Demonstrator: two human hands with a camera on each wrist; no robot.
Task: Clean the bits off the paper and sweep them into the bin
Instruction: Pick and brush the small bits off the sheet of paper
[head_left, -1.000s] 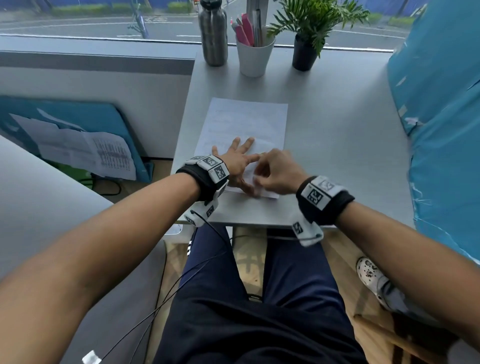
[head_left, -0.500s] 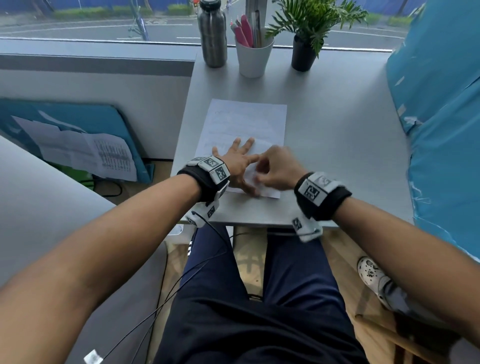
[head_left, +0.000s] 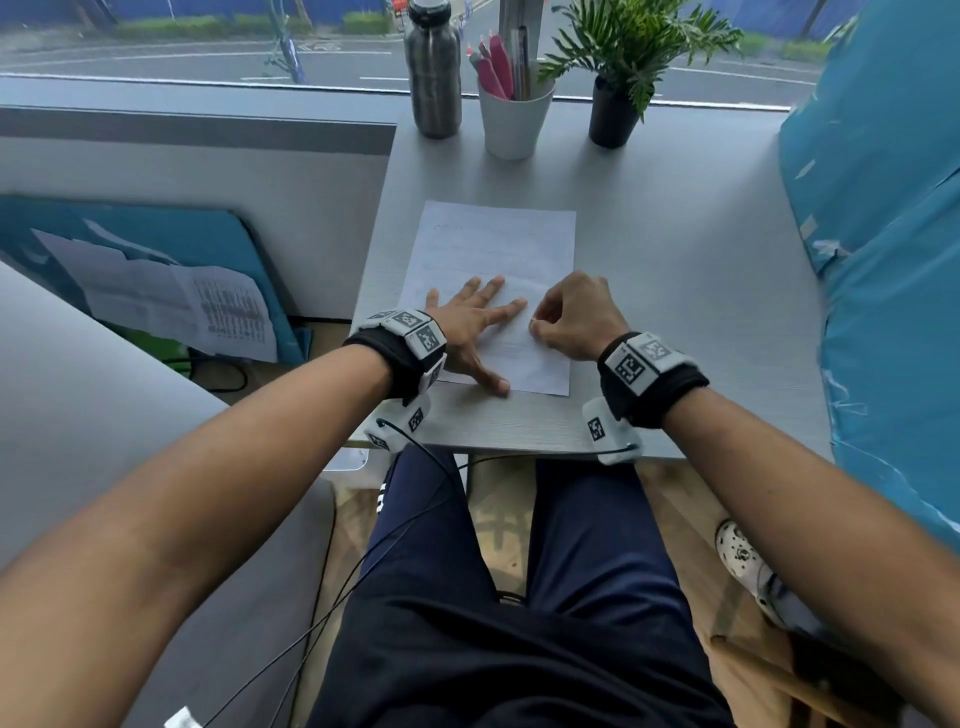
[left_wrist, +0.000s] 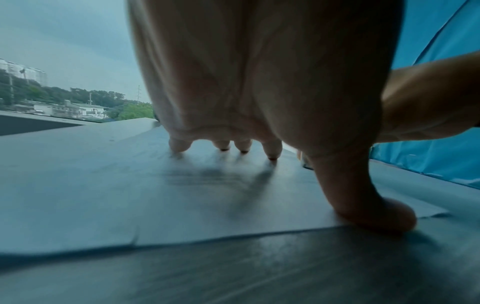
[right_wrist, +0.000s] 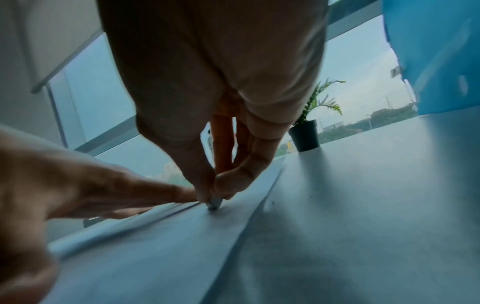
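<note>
Paper (head_left: 493, 249) flat on the grey counter (head_left: 675, 291), long side running near to far, near edge close to the counter's near edge. Faint lines across the sheet; no loose bits clear enough to make out in any view. Left hand (head_left: 470, 325) spread flat on the near left part of the paper, fingers straight and splayed, thumb (left_wrist: 376, 214) pressed at the near edge, pinning the sheet down. Right hand (head_left: 574, 317) just right of it, fingers curled, thumb and fingertips pinched together on a small grey thing (right_wrist: 214, 203) whose tip touches the paper; likely an eraser, though too small and blurred to be sure. Index tip of the left hand almost touching that pinch.

Judged from this: rubbing stage in hand, so the cleaning proper is hardly begun. Bits not yet gathered, nothing swept. No bin in view anywhere, so the final sweep is all to come and the bin's place cannot be told.

Further out, along the far edge by the window: steel bottle (head_left: 434, 73), white cup (head_left: 511, 114) of pens, potted plant (head_left: 618, 78). Blue cover (head_left: 883, 260) on the right. Papers against a blue board (head_left: 156, 291) on the floor to the left.
</note>
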